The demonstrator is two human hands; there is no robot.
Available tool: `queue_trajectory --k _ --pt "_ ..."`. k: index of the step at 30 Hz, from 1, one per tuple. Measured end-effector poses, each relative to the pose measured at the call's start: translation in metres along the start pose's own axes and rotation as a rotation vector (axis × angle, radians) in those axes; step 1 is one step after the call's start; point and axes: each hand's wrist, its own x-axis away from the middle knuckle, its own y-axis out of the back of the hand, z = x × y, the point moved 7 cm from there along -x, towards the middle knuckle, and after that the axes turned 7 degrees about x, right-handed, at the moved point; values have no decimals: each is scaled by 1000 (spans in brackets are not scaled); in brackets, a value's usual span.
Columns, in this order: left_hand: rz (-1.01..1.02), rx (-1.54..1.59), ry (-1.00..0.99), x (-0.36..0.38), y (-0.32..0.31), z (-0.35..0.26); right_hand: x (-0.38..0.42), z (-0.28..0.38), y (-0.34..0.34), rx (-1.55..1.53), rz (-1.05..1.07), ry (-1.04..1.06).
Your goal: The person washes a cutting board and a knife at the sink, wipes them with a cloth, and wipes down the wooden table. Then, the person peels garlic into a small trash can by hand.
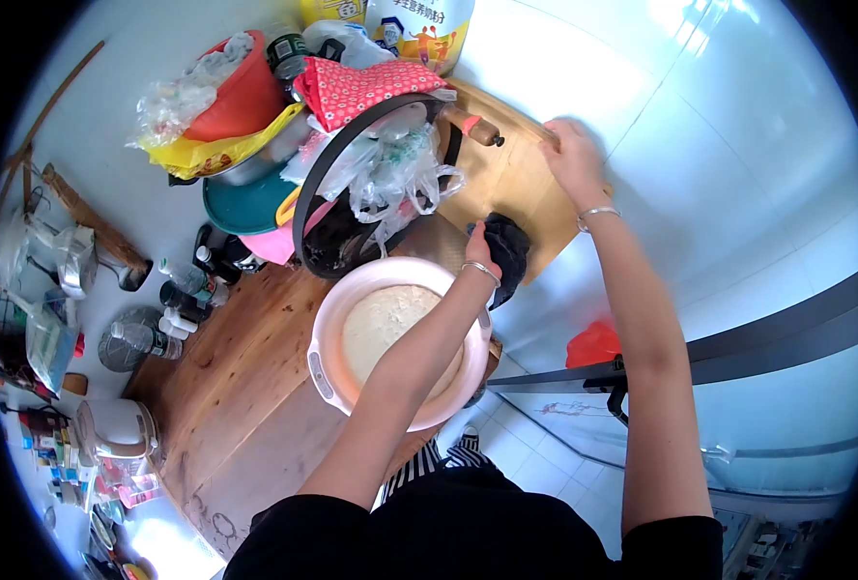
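My right hand (pixel 574 159) has its fingers closed over the upper right edge of a light wooden board (pixel 533 184), which stands tilted by the white wall. In front of the board's lower part, my left hand (pixel 483 253) is closed on a crumpled black cloth (pixel 506 259); it may instead be a thin bag. Below my left forearm sits a pale pink basin (pixel 327 379) with pale dough (pixel 383 324) in it. The forearm hides part of the dough and the rim.
Left of the board, a dark round-rimmed pan (pixel 305 217) holds plastic bags. Behind it are a red basin (pixel 245 92), a teal lid (pixel 245 203) and a red patterned cloth (pixel 371 89). Bottles (pixel 192 280) line the wooden table (pixel 226 372). A dark-framed door (pixel 777 333) is at right.
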Motion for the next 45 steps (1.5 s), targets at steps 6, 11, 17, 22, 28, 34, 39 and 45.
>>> queue_trajectory --k 6,11,17,22,28,34,39,45 --pt "98 19 5 50 -32 15 105 2 9 -940 -454 -338" --pt "354 24 161 151 -56 55 234 20 -13 -1070 -144 -763" --pt "410 16 46 243 -15 89 272 77 33 -1750 303 -630" --pt "463 -31 -231 326 27 96 306 125 56 -1793 550 -454" --pt "413 -77 -598 451 100 94 377 194 43 -1811 780 -631" --pt "4 189 -799 526 227 82 427 254 19 -1900 931 -738" --pt "-13 152 -868 576 255 66 453 307 17 -1961 1041 -771" --pt "-303 -313 -944 646 318 24 514 386 28 -1802 1091 -794"
